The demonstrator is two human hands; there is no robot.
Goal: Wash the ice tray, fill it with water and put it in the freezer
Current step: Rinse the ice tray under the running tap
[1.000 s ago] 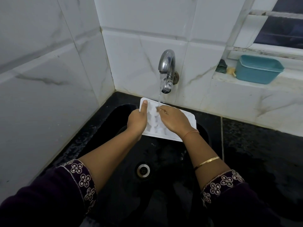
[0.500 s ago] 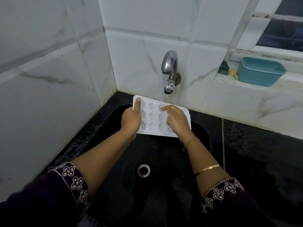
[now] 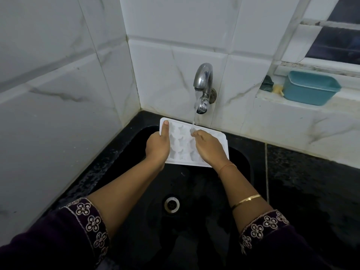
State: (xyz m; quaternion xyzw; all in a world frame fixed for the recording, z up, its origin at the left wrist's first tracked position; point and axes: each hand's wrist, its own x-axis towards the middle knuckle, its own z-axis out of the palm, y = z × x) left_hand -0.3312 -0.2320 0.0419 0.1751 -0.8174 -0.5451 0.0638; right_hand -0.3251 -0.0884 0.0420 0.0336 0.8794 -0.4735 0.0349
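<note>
Ice tray (image 3: 179,140) corner behind right hand (image 3: 209,148)

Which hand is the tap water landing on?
The right hand: the stream hits its fingertips over the ice tray. The left hand only holds the tray's edge, thumb on top.

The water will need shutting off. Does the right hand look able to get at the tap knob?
Probably yes: the right hand is on the ice tray just below the tap knob, with only the water stream between them.

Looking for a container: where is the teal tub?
Head view, upper right: the teal tub sits on the white window ledge, right of the tap.
</note>
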